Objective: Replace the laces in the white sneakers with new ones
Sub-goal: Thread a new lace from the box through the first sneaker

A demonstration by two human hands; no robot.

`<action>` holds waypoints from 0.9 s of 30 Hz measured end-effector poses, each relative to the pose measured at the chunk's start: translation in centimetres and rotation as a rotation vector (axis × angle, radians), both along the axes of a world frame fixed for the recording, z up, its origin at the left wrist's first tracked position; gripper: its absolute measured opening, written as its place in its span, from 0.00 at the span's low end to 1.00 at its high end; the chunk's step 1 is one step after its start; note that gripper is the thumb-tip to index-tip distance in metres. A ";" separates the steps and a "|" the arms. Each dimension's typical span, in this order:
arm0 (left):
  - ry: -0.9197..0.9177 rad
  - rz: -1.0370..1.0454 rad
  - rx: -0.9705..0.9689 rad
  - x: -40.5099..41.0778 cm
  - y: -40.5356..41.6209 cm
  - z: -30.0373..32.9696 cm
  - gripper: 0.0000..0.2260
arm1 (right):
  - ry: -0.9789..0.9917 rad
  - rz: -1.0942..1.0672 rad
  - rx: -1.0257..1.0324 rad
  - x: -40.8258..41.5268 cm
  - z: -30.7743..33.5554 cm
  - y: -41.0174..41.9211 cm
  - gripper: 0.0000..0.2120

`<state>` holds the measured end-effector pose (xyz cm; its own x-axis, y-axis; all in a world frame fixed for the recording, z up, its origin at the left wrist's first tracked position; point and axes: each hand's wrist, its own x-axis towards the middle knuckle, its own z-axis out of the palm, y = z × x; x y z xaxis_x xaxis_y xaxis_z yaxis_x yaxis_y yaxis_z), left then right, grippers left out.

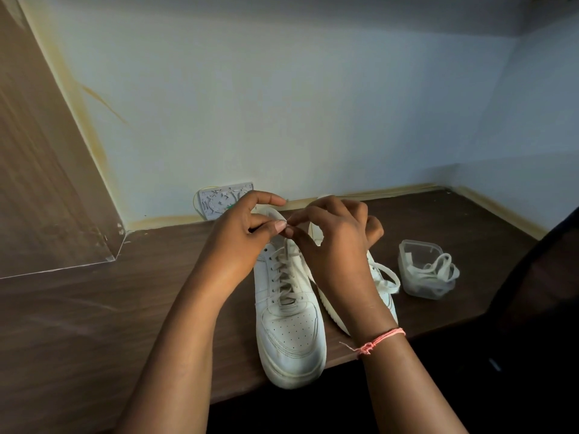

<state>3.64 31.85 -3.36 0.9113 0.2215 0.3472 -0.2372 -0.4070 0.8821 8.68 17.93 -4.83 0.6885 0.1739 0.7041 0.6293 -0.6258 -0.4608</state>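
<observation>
Against the wall at the far left of the dark wooden shelf [94,308] a small pale patterned card [219,200] leans upright, out of the way of the work.

The left hand [241,242] hovers over the collar of the near sneaker [289,324], thumb and forefinger closed in a pinch on the lace [283,270] at the top eyelets. That shoe stands toe toward the person, so the eyelet rows run straight up to the hands and can be worked from the ankle end. The lace crosses the whole tongue, so this shoe looks laced to the top; whether this is the old lace being loosened or a new one being finished I cannot tell, as the fingers hide the ends.

The right hand [338,239], a pink thread bracelet [380,339] on its wrist, meets the left just beside it, fingertips pinching the same lace, probably to work a knot or pull an end.

Behind that wrist the second sneaker [383,289] lies tipped on its side, its ridged sole facing the first shoe, a loose flat lace trailing from it.

Farther right, a small clear plastic tub [407,255] holds spare laces [443,269] spilling over its rim, kept near for easy reach.
</observation>
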 end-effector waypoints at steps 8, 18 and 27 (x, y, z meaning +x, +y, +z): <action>0.106 0.243 0.421 1.2 2.2 -3.0 0.09 | -0.035 -0.100 -0.163 0.0 -1.2 0.0 0.05; 0.166 0.103 0.327 2.0 3.9 -4.2 0.11 | -0.038 -0.089 -0.326 0.9 -0.9 2.5 0.04; 0.086 0.093 0.155 1.7 4.5 -4.6 0.11 | 0.729 0.431 -0.444 5.8 2.6 1.5 0.01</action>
<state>5.29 36.39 -8.01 0.9173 0.2559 0.3052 -0.1185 -0.5562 0.8225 14.47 19.46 -2.27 0.7459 0.6630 -0.0639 0.4985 -0.6193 -0.6066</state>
